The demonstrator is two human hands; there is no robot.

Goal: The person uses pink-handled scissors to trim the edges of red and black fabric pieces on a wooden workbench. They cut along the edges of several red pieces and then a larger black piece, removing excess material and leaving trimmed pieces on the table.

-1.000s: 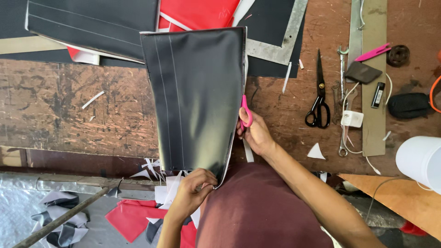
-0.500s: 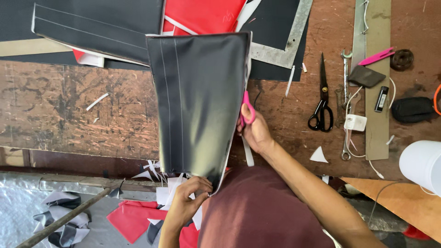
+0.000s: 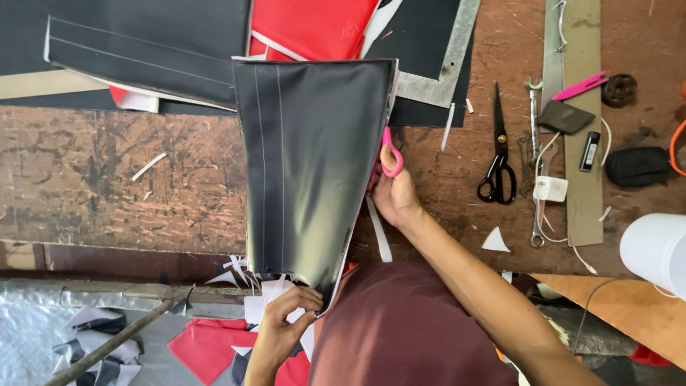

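A tapered black leather panel (image 3: 307,164) with white stitch lines lies on the worn wooden table (image 3: 93,179), its narrow end hanging over the near edge. My left hand (image 3: 282,325) pinches that narrow end below the table edge. My right hand (image 3: 394,196) grips pink-handled scissors (image 3: 389,154) at the panel's right edge, about midway along it. A thin white trimmed strip (image 3: 379,232) hangs from the edge below my right hand.
More black (image 3: 143,50) and red (image 3: 314,28) panels are stacked at the back. Black scissors (image 3: 498,154), wrenches (image 3: 534,129), a metal square (image 3: 446,61) and a white roll (image 3: 656,250) lie to the right. Scraps (image 3: 214,343) litter the floor.
The view has drifted slightly. My right hand with the pink scissors has stayed at the panel's right edge, edging a little further up along it. My left hand keeps its hold on the narrow end.
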